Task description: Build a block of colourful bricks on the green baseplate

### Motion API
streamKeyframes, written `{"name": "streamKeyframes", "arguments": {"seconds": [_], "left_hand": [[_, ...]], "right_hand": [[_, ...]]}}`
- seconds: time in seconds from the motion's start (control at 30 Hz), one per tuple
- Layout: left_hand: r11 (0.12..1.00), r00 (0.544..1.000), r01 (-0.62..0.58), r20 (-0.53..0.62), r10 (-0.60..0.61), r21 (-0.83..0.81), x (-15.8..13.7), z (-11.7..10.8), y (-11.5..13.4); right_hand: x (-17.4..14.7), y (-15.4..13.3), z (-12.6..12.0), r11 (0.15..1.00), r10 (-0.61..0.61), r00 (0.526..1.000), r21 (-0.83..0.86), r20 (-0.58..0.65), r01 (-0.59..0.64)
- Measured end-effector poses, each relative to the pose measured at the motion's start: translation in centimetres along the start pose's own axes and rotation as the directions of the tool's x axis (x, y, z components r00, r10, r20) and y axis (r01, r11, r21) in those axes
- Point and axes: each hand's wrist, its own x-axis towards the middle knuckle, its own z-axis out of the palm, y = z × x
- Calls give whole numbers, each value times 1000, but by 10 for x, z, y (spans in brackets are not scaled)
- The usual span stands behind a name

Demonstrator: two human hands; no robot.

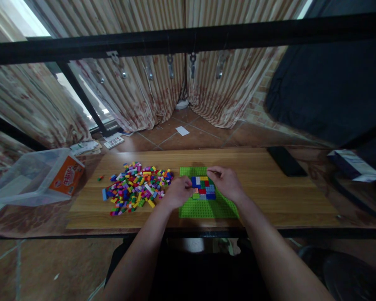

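A green building-block baseplate (207, 209) lies on the wooden table in front of me. On it sits a patch of coloured toy bricks (203, 188) in blue, white, yellow, red and green. My left hand (179, 192) is at the patch's left edge, its fingers drawn together in a pinch; whatever they hold is too small to make out. Over the upper right of the plate is my right hand (225, 179), with thumb and forefinger close together, their contents hidden. A loose heap of bricks (138, 186) spreads just left of my left hand.
A clear plastic box (28, 175) with an orange label stands at the table's left end. Toward the back right of the wooden table (263, 200) lies a black phone (286, 161). A dark bar (188, 39) with hanging metal clips crosses beyond the table.
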Motion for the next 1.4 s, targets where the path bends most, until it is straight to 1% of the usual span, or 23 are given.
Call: {"name": "streamKeyframes", "arguments": {"seconds": [0.07,0.17,0.27,0.37,0.5,0.57,0.73,0.97,1.07,1.27,1.4], "left_hand": [[998,998,55,-3,-55,-26,1,1,0],[981,991,135,33,-131,-137,1,1,1],[947,980,198,82,-183,-253,1,-1,3],[918,968,245,127,-215,-311,4,-4,4],[895,957,272,198,-212,-353,8,-5,1],[892,955,275,212,-209,-359,10,-5,-1],[897,952,296,181,-248,-328,11,-4,-3],[916,950,303,164,-267,-262,9,-4,0],[916,952,299,143,-269,-266,8,-3,0],[917,955,291,133,-264,-272,8,1,0],[912,959,277,144,-243,-302,7,2,2]], "right_hand": [[-1,1,0,1000,-23,998,-4,51,23],[-5,1,2,998,-62,986,23,158,60],[-8,-1,3,993,-117,957,19,266,116],[-11,-2,6,983,-166,931,-25,326,184],[-13,-2,9,964,-170,927,-138,334,227],[-14,-3,11,957,-173,927,-167,331,239],[-15,-4,11,956,-179,923,-163,340,245],[-13,-2,14,955,-188,925,-160,332,251],[-12,-3,14,959,-186,931,-149,313,242],[-11,-6,17,977,-117,956,-139,269,159],[-11,-6,17,974,-130,953,-147,273,175]]}}
